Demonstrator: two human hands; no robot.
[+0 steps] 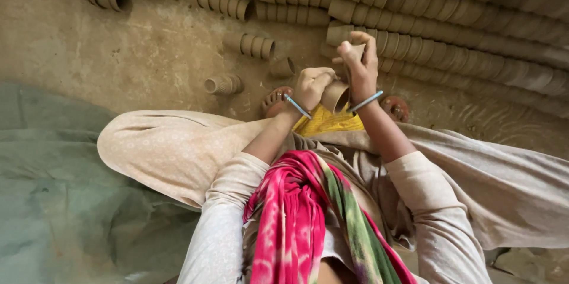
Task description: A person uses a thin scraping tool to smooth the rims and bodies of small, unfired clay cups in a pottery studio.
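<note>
— What am I looking at, biggest thing first?

— I'm looking down at a dirt floor (pixel 106 41). Long rows of nested clay cups (pixel 462 17) are lying on their sides across the far right, with shorter stacks (pixel 219 1) running along the far left. A green mat (pixel 53 189) is spreading over the near left. The person is sitting cross-legged, a pink and green scarf (pixel 302 213) hanging down the near middle and a yellow cloth (pixel 329 121) lying in the lap.

— And the loose pieces?

— A short stack (pixel 256 46) is lying in the far middle, another small stack (pixel 223 84) is sitting left of the hands, and a single cup (pixel 282 67) is lying between them.

— What are the hands doing?

— Both are working in the middle, above the lap. The right hand (pixel 360 66) is wrapping its fingers around a small stack of cups (pixel 349 56), holding it upright. The left hand (pixel 312 87) is curling closed on one clay cup (pixel 335 95), tilted with its mouth facing near. That cup is touching the bottom of the stack. Each wrist is wearing a thin blue bangle (pixel 365 101).

— How would I be handling this well?

— I'm judging the cups to be brittle, so I'd be keeping the grip light, lining the cup's axis up with the stack, and easing it straight rather than twisting or forcing it.
</note>
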